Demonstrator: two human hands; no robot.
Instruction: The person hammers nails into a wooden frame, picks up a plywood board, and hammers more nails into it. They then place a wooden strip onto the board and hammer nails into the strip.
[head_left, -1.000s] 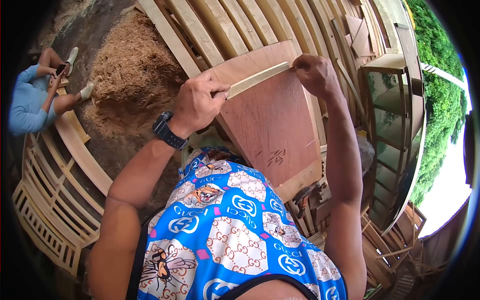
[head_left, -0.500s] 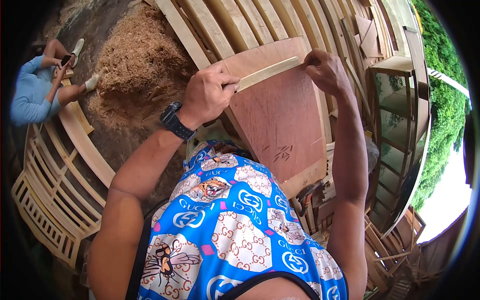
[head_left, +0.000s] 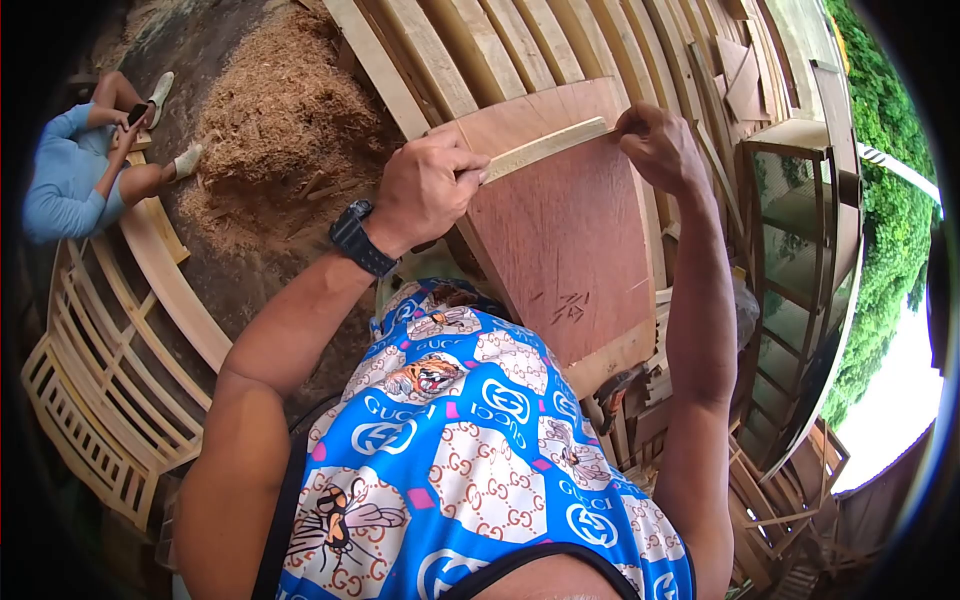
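Note:
My left hand point(head_left: 432, 187), with a black watch on its wrist, is closed on the left end of a narrow, pale wooden strip point(head_left: 545, 150). This strip lies across a reddish-brown plywood panel point(head_left: 570, 235), along the border with a lighter curved piece of wood point(head_left: 540, 108). At the strip's right end, my right hand point(head_left: 658, 148) is closed in a pinch; a thin dark bit shows at its fingertips, too small to name. Several loose nails point(head_left: 570, 307) lie on the lower part of the panel. Nearer my body, a hammer point(head_left: 618, 385) is partly visible beside the panel.
Long planks point(head_left: 510, 45) lie side by side beyond the panel. A sawdust heap point(head_left: 275, 125) covers the ground at left. A seated person point(head_left: 80, 180) holds a phone near a slatted wooden frame point(head_left: 120, 360). A wooden cabinet point(head_left: 795, 270) stands at right.
The view has shifted slightly, so the hands, strip and panel appear a little farther right. Both hands keep their places at the strip's ends.

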